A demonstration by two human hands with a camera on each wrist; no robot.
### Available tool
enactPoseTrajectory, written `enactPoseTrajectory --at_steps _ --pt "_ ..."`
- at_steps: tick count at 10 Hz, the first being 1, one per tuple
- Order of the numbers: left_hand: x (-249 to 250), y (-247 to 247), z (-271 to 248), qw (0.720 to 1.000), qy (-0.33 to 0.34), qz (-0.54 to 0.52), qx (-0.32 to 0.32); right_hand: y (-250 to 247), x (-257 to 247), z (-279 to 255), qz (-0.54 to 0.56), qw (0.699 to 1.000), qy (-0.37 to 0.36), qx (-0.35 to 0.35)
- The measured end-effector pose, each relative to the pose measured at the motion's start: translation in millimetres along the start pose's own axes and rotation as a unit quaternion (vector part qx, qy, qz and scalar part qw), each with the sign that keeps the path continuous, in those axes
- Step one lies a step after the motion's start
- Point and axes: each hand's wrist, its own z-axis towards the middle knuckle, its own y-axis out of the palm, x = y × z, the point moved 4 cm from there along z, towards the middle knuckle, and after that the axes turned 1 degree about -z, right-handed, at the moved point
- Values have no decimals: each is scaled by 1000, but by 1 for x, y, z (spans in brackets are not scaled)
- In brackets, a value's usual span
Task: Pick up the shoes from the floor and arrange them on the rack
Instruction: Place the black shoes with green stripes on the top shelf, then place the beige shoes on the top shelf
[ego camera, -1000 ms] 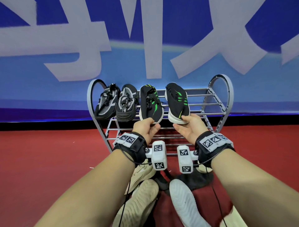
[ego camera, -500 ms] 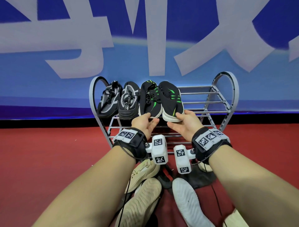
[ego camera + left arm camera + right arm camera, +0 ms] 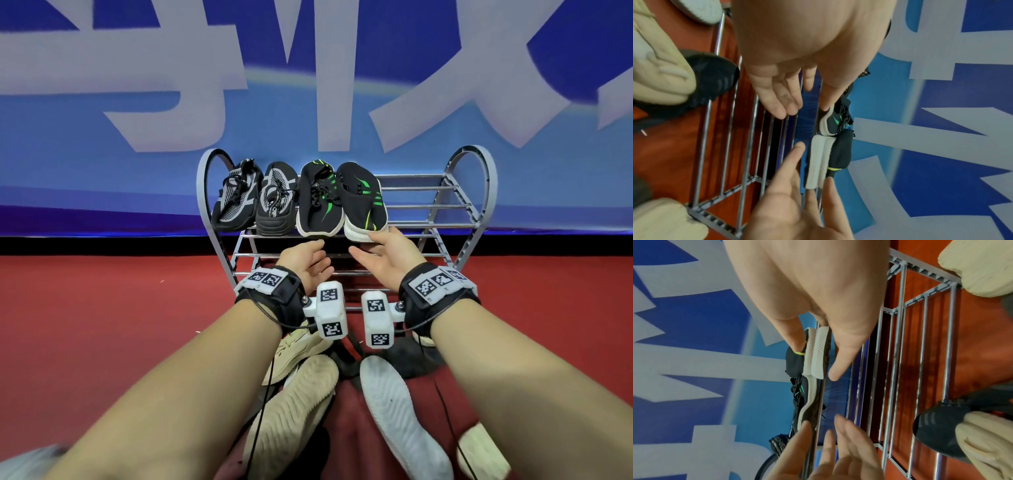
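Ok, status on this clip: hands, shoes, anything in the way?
Left hand open, off the shoes. Right hand open, fingertips at the heel of the right green-striped shoe. Four shoes on the rack top shelf. More shoes on the floor.

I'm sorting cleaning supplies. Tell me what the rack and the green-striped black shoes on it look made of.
The rack: likely metal rails, since the thin rods gleam like chrome; its grey arched ends look matte, painted metal or plastic, hard to tell. The green-striped shoes: soft black knit or mesh fabric uppers that wrinkle, with printed green stripes and white ribbed soles, probably foam or rubber.
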Motion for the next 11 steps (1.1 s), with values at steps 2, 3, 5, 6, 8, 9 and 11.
enactPoseTrajectory --at_steps 2,3,5,6,8,9,11 --pt "-16 -34 -23 997 -2 71 36 2 16 -28 -107 992 66 21" --pt "-20 -50 -30 994 1 100 45 4 24 -36 -125 990 69 21" --pt "-29 -96 -37 981 19 180 69 -1 59 -41 -247 964 96 35" --pt "-52 -131 -30 977 -3 192 92 -7 94 -39 -353 925 135 33" --pt "-107 -203 -14 963 -74 222 135 -5 162 -28 -656 748 78 -69" --pt "-131 -221 0 950 -87 276 121 -6 193 -27 -751 637 67 -161" --pt "-132 -208 -11 877 -104 468 37 -7 240 -30 -851 395 67 -340"
